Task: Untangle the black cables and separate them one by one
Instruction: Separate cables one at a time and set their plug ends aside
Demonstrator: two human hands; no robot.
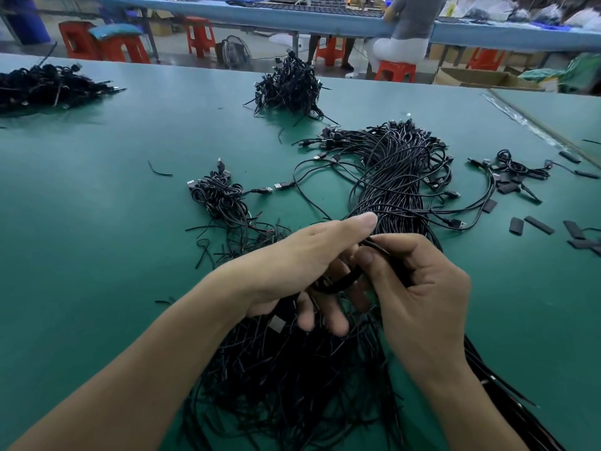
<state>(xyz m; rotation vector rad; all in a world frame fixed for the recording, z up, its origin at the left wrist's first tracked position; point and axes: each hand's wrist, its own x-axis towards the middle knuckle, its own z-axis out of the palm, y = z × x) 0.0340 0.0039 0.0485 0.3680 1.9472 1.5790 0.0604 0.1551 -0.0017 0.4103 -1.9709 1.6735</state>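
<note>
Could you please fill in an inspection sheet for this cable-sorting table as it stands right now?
Surface: green table, much of it under cables.
Job's things: long bundle of black cables running from centre down under the hands; also a mid-left pile, a far-centre pile, a far-left pile.
Clutter: short black sleeve pieces at right; a loose wire offcut at left.
Hands: left hand grips a looped bunch of the long bundle; right hand pinches a strand from it.
Cables: badly tangled near the hands; USB plugs on many ends.
Surroundings: orange stools, floor fan, cardboard box, seated person at a blue bench.
</note>
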